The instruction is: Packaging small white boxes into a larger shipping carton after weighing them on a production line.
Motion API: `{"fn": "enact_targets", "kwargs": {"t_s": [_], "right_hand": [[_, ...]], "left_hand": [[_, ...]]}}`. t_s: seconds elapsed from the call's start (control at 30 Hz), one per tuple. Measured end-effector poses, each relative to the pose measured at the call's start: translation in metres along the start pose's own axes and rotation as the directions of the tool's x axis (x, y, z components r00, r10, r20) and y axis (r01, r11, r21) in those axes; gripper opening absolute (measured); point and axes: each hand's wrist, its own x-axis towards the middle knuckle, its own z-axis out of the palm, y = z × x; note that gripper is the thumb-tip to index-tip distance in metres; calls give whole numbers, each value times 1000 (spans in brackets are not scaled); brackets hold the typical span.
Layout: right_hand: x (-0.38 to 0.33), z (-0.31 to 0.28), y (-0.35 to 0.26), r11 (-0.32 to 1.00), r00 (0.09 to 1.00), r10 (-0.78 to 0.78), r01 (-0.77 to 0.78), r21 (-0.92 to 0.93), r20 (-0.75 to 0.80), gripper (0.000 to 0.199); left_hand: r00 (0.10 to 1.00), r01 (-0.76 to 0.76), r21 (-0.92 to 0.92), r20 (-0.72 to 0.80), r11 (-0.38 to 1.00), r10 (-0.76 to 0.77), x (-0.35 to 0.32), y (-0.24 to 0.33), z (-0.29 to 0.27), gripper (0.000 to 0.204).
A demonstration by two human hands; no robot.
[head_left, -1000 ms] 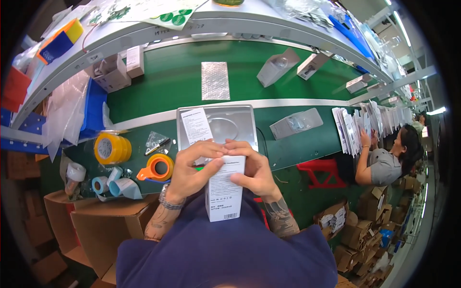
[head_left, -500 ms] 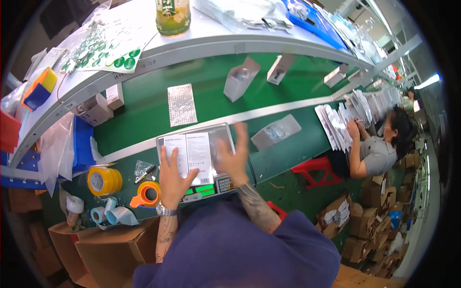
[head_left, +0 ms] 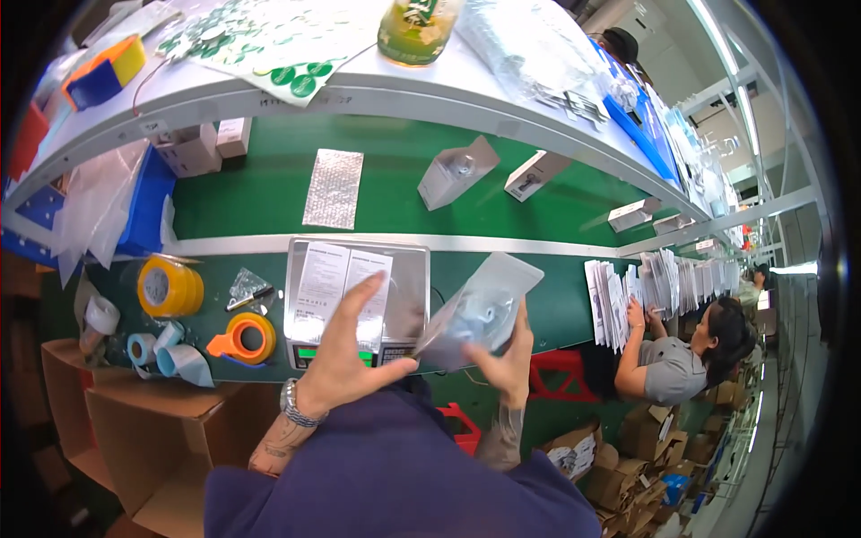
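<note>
Over the near edge of the bench (head_left: 560, 318), our right hand (head_left: 509, 359) grips a translucent pouch (head_left: 487, 303) from its right side, fingers part-curled and thumb across the front; the whitish contents are too blurred to name. Our left hand (head_left: 345, 363) is wide open, thumb and fingers spread, with hold of nothing; its thumb points at the pouch's lower corner, and we cannot tell whether they touch. Beyond it, two white cartons (head_left: 320, 285) lie side by side on the metal tray of a scale (head_left: 413, 271).

We judge the pouch the likeliest trouble: smooth film held from one side could slip or twist if the contents shift. Our left hand lies across our view of the right-hand carton, so a low sweep of the fingers might knock it askew, and any pressure on the tray would spoil the reading. The pouch's corner, near the scale's right edge, could catch it too.

As for writing, the cartons bear headings over fine print too small for us to read; the green display (head_left: 307, 353) is partly covered. Farther off, the shelf (head_left: 359, 101) has dark marks along its edge, and above sit round green stickers (head_left: 303, 85) with pale lettering and a bottle (head_left: 414, 40) with large characters.
</note>
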Motion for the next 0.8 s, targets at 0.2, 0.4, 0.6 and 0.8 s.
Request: {"fn": "enact_targets", "kwargs": {"t_s": [0.2,0.4,0.6,0.8], "right_hand": [[-23,60,-62,712,994,40,-102,695,105,85],[-11,109,-39,619,981,-86,-82,781,171,39],[1,113,-49,503,966,-32,-208,839,258,15],[11,105,-69,614,964,51,-237,753,262,10]], "left_hand": [[967,-140,-28,210,990,142,-3,29,-18,67],[997,-68,-184,-37,981,62,-26,-24,-21,48],[956,53,-568,-210,821,-207,-23,1,-9,25],[923,228,-431,-192,873,-335,-16,8,-14,14]]}}
